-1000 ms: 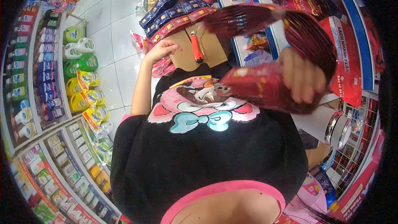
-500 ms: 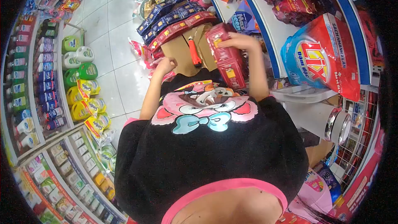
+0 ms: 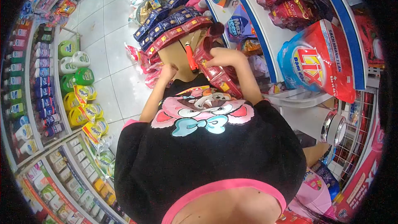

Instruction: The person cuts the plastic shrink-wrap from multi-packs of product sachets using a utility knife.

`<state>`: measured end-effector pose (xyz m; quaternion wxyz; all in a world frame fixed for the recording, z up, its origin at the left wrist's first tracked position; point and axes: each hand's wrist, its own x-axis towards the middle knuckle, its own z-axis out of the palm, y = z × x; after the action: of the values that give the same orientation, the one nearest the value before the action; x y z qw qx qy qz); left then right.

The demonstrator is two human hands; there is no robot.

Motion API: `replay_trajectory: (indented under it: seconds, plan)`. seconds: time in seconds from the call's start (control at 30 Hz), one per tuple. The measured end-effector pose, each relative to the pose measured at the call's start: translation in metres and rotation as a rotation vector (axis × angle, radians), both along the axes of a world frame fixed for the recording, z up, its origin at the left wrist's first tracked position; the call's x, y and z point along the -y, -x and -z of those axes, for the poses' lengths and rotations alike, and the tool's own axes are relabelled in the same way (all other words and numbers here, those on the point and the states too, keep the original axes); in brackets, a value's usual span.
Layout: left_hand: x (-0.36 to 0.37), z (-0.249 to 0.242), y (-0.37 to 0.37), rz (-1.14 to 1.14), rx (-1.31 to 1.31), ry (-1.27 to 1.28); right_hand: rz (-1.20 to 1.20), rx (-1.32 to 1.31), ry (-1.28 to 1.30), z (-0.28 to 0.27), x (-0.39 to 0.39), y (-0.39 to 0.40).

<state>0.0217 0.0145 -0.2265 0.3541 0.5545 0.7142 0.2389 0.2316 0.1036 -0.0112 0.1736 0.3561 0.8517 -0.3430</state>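
Gripped in my right hand [image 3: 224, 57]: a strip of red sachets [image 3: 217, 74], long axis running from near right, at my chest, to far left. Left hand [image 3: 168, 72] lies curled to its left, grasp indeterminate, at the cardboard box [image 3: 176, 54] edge. Orange cutter [image 3: 191, 58] rests between both hands.

Bright, even shop light — strong fisheye bend, black vignette corners, edges blurred.
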Motion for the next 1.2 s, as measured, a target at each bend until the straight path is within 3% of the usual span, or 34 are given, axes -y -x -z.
replay_trajectory:
  seconds: [0.07,0.27,0.47,0.57,0.67,0.87,0.97,1.07,1.2]
  plan:
    - [-0.012,0.007,-0.005,0.147,-0.017,0.215,0.007,0.053,0.009,-0.004,0.014,0.004]
    - [-0.024,0.006,-0.023,0.223,-0.359,0.294,0.064,0.050,0.056,-0.023,0.030,0.003]
    - [-0.032,0.031,-0.019,0.190,-0.391,0.389,0.015,-0.048,0.153,-0.026,0.030,-0.004]
    - [-0.030,0.019,-0.018,0.202,-0.457,0.370,-0.013,-0.154,0.144,-0.028,0.035,-0.004]
    - [-0.026,0.006,-0.018,0.128,-0.375,0.220,-0.066,-0.086,0.119,-0.027,0.034,-0.002]
    - [-0.028,-0.019,-0.021,0.159,-0.351,0.277,0.016,-0.134,0.156,-0.017,0.031,-0.007]
    - [-0.030,-0.005,-0.018,0.141,-0.183,0.386,0.015,-0.011,0.132,-0.020,0.030,-0.005]
    - [-0.031,0.006,-0.018,0.167,-0.241,0.279,0.032,-0.072,0.198,-0.024,0.028,-0.006]
    - [-0.034,0.021,-0.017,0.119,-0.260,0.360,0.019,-0.051,0.154,-0.017,0.028,-0.007]
